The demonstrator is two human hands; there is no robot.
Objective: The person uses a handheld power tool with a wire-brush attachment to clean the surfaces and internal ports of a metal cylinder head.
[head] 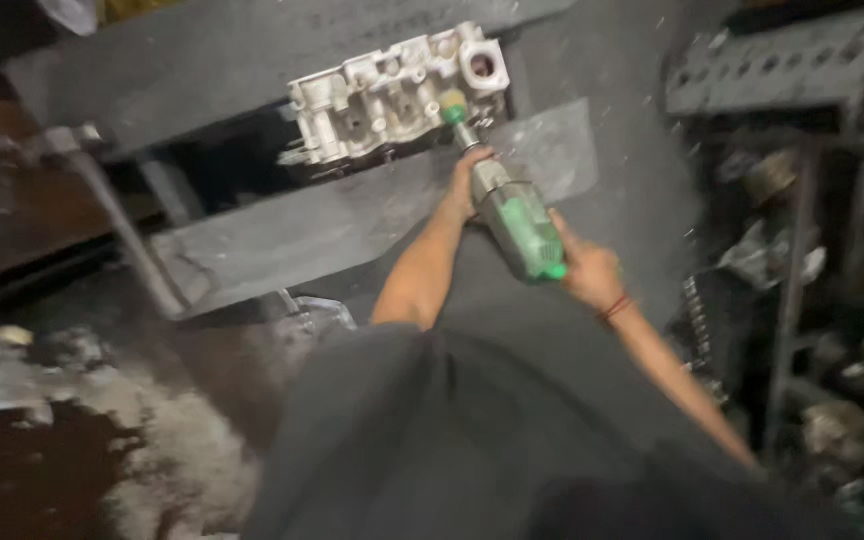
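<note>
A pale metal engine casting (392,95) with several round bores lies across two dark grey beams (352,215). I hold a green and grey power grinder (517,225) with both hands. My left hand (467,180) grips its neck near the front. My right hand (587,270), with a red thread at the wrist, grips the rear of the body. The tool's small round tip (452,107) touches the casting's right side. Specks of dust fly around it.
A dark shirt fills the lower middle. A metal bar (117,215) slants down at the left. Another grey block with holes (792,65) sits at the upper right above cluttered metal parts (812,400). The floor at lower left (102,450) is dirty and dusty.
</note>
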